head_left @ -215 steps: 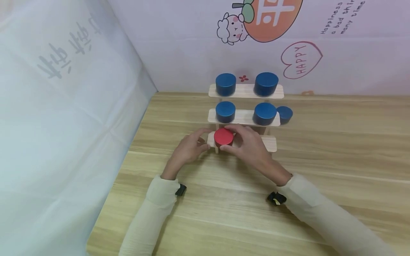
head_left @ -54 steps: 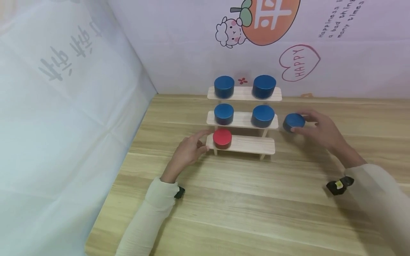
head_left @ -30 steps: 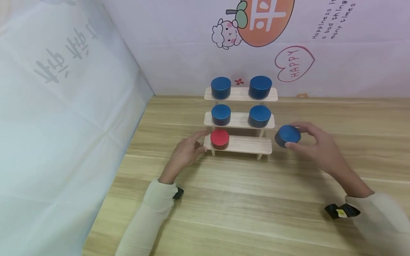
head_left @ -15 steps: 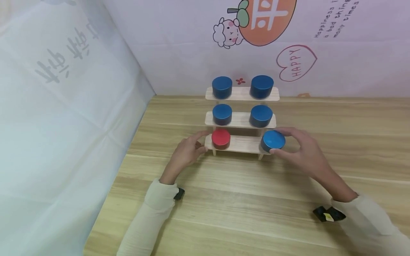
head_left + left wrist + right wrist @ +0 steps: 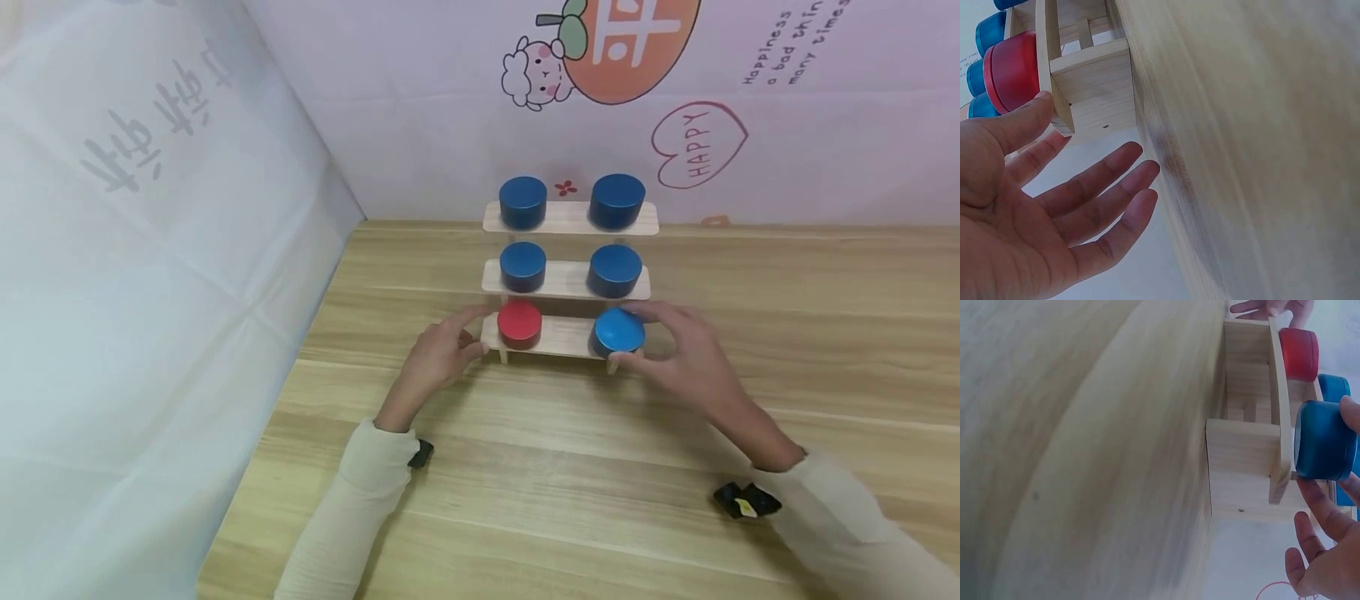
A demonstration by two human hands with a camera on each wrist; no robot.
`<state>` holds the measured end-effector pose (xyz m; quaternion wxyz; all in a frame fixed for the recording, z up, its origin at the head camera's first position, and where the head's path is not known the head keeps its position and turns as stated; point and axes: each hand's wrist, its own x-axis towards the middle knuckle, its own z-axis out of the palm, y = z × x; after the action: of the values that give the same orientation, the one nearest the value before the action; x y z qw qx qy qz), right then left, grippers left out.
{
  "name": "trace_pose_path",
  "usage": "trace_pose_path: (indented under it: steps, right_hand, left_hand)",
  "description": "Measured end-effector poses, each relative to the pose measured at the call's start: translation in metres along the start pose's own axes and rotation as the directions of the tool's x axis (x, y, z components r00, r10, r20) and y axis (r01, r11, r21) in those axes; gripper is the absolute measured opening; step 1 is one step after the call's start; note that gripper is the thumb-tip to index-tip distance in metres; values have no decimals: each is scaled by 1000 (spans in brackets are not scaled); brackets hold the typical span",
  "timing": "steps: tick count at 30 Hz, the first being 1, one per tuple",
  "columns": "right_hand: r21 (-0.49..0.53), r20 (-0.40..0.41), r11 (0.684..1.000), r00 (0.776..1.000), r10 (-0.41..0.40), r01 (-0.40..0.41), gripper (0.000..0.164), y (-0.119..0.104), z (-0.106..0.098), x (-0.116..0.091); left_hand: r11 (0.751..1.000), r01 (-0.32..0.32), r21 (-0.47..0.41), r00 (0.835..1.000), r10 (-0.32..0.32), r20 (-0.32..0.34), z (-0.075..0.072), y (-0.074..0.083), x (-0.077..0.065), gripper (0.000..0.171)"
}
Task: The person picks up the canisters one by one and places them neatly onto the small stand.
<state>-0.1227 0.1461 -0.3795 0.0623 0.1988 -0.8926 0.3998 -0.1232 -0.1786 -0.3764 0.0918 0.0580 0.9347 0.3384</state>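
Observation:
A three-tier wooden display rack (image 5: pixel 566 337) stands at centre. Its front step carries a round red tin (image 5: pixel 519 325) on the left. My left hand (image 5: pixel 438 354) pinches that step's left end between thumb and index finger, the other fingers spread, as the left wrist view shows. My right hand (image 5: pixel 693 362) holds a round blue tin (image 5: pixel 618 332) between thumb and fingers at the step's right end. In the right wrist view this blue tin (image 5: pixel 1324 440) is close over the board, its lower face slightly tilted to it.
Two blue tins (image 5: pixel 522 267) sit on the middle step, and two more blue tins (image 5: pixel 617 202) on the top one. Behind the rack hangs a printed white cloth (image 5: pixel 420 108); another white cloth (image 5: pixel 172 333) drapes on the left. The wooden tabletop (image 5: pixel 525 483) extends in front.
My right hand left the red tin, took the blue tin from the table right of the rack, and brought it left over the front step. The left hand stayed at the rack.

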Motion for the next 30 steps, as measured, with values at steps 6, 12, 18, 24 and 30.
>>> trace_pose_path:
  steps: [6,12,18,24,30]
  right_hand:
    - [-17,-5,999,999,40,-40,64,-3,3,-2]
    - [-36,-5,995,995,96,-96,67,-5,2,-2]
    - [-36,-15,995,995,97,-98,69,-4,4,-3]
    - [-48,-12,998,999,45,-45,72,0,7,-3]
    - [-23,-44,1000,999,12,-13,64,10,0,-10]
  left_hand:
    - [1000,-14,-5,1000,14,3,3,0,0,59]
    - [1000,-20,-2,1000,20,5,4,1,1,60]
    - [1000,-15,12,1000,15,6,3,2,0,60]
    - [1000,-6,25,1000,5,4,3,2,-1,61]
    - [999,-24,49,1000,24,2,3,-1,-2,61]
